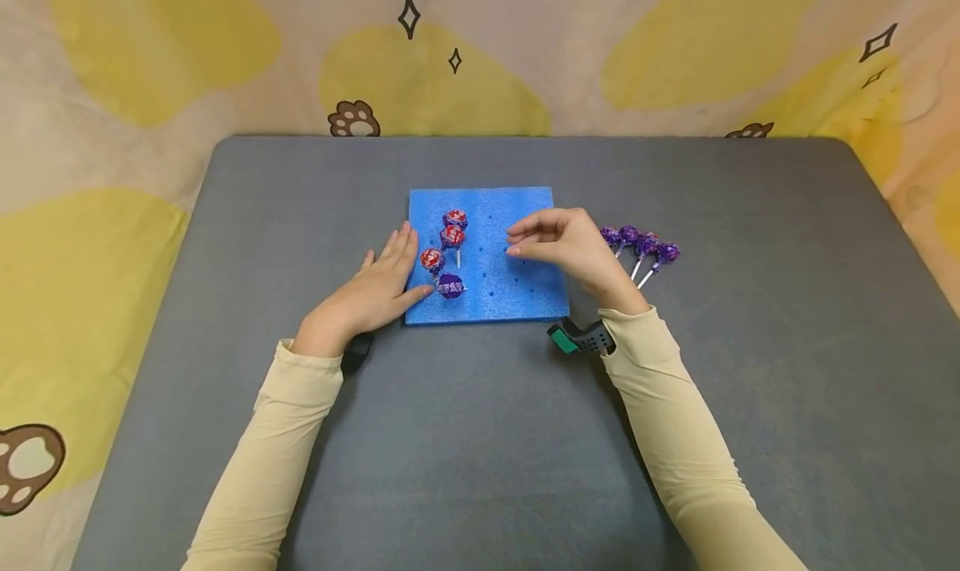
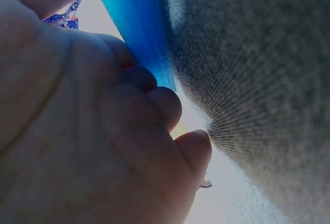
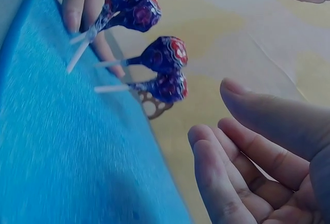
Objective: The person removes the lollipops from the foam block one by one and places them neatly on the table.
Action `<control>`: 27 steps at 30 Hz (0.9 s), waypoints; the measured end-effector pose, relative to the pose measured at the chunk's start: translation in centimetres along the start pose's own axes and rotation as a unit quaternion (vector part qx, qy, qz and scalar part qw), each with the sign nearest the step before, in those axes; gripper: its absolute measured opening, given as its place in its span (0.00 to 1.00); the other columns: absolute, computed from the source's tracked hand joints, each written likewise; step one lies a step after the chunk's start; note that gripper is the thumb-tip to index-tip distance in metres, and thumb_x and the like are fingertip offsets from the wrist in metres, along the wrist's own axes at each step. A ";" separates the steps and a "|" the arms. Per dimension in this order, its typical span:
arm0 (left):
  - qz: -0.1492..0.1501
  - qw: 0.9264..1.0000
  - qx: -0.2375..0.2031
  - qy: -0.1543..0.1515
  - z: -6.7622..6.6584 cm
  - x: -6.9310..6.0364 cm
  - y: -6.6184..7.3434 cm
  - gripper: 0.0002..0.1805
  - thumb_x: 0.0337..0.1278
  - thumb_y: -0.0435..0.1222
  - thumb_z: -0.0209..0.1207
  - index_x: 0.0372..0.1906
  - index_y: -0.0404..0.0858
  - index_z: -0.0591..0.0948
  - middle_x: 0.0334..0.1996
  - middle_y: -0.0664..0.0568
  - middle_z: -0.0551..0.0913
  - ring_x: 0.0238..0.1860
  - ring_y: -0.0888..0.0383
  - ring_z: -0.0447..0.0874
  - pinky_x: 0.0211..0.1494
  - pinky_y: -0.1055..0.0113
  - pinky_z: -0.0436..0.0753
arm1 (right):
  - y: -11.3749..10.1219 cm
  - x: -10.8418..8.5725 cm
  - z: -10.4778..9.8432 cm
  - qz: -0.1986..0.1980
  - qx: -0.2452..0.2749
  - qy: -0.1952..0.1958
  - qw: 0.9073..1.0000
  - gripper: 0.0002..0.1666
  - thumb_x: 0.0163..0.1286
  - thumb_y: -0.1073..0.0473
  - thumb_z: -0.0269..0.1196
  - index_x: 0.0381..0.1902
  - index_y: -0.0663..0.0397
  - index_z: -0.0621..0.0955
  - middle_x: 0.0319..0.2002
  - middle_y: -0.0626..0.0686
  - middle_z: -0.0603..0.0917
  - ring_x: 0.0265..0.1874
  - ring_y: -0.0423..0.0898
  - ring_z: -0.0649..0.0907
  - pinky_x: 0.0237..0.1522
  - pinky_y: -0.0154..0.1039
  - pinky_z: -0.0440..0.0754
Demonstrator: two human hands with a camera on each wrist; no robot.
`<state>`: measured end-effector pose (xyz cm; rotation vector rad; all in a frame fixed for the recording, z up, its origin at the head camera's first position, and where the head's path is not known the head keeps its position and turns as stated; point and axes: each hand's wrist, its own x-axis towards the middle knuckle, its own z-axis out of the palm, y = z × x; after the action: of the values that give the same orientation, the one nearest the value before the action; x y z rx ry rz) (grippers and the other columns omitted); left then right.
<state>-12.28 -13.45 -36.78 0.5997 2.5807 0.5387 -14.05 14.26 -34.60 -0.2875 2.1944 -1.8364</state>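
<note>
Clearly, four lollipops [image 1: 452, 237] stand in blue foam [image 1: 498, 304].

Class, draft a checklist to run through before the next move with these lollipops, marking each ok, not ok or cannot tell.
1. Left hand on the blue foam board: ok, at its left edge.
2. Standing lollipops planted: ok, four.
3. Loose lollipops available: ok, several lie right of the board.
4. Right hand loaded: not ok, it holds nothing.
5. Unused holes: ok, several show.
6. Hole depth: cannot tell.
</note>
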 end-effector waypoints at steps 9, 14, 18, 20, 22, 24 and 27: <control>-0.003 1.000 0.000 0.000 0.3 0.0 0.0 0.45 0.69 0.51 0.44 0.73 0.33 0.34 0.73 0.44 0.27 0.73 0.48 0.25 0.70 0.44 0.34 | -0.1 2.1 1.9 0.008 0.034 0.017 0.999 0.17 0.56 0.73 0.67 0.44 0.76 0.80 0.36 0.61 0.86 0.33 0.43 0.86 0.42 0.37 0.81; -0.006 1.000 -0.001 0.000 0.1 0.1 0.1 0.45 0.69 0.52 0.44 0.73 0.33 0.34 0.73 0.44 0.27 0.73 0.48 0.25 0.70 0.44 0.34 | 0.1 3.0 2.7 0.013 0.058 0.017 0.998 0.17 0.57 0.73 0.66 0.45 0.77 0.79 0.36 0.57 0.86 0.34 0.43 0.85 0.43 0.37 0.80; -0.005 1.000 0.000 -0.002 -0.1 0.1 0.1 0.44 0.69 0.51 0.44 0.73 0.32 0.34 0.73 0.45 0.27 0.73 0.48 0.25 0.70 0.44 0.34 | 0.3 3.4 3.4 0.009 0.081 0.021 0.996 0.16 0.58 0.74 0.65 0.45 0.78 0.79 0.33 0.54 0.86 0.34 0.42 0.85 0.42 0.37 0.81; -0.003 1.000 0.000 -0.002 -0.2 0.0 0.0 0.44 0.70 0.51 0.44 0.73 0.32 0.34 0.73 0.44 0.27 0.73 0.48 0.24 0.70 0.43 0.34 | 0.4 3.6 3.7 0.006 0.094 0.022 0.995 0.15 0.58 0.74 0.64 0.44 0.78 0.79 0.33 0.54 0.85 0.33 0.42 0.85 0.42 0.38 0.81; -0.003 1.000 0.000 -0.002 -0.2 0.0 0.0 0.44 0.70 0.50 0.44 0.73 0.32 0.34 0.73 0.44 0.27 0.73 0.49 0.24 0.70 0.43 0.34 | 0.5 3.7 3.9 0.004 0.102 0.024 0.994 0.14 0.58 0.75 0.64 0.43 0.78 0.79 0.33 0.55 0.85 0.32 0.42 0.85 0.43 0.39 0.82; -0.002 1.000 0.000 -0.004 -0.2 0.0 0.0 0.44 0.70 0.50 0.43 0.72 0.32 0.34 0.73 0.44 0.27 0.73 0.49 0.24 0.70 0.43 0.34 | 0.7 3.8 4.0 0.004 0.110 0.028 0.993 0.14 0.58 0.75 0.64 0.43 0.78 0.79 0.33 0.55 0.85 0.32 0.42 0.85 0.43 0.40 0.81; -0.002 1.000 0.000 -0.007 -0.1 0.0 0.1 0.44 0.70 0.51 0.43 0.72 0.32 0.34 0.73 0.44 0.27 0.73 0.49 0.24 0.70 0.43 0.34 | 1.1 3.8 4.2 0.007 0.120 0.035 0.992 0.14 0.59 0.75 0.63 0.43 0.79 0.79 0.31 0.53 0.85 0.32 0.42 0.85 0.43 0.41 0.81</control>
<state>-12.32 -13.40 -36.67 0.5973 2.5678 0.5317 -16.28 9.35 -36.63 -0.1602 1.9861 -2.1062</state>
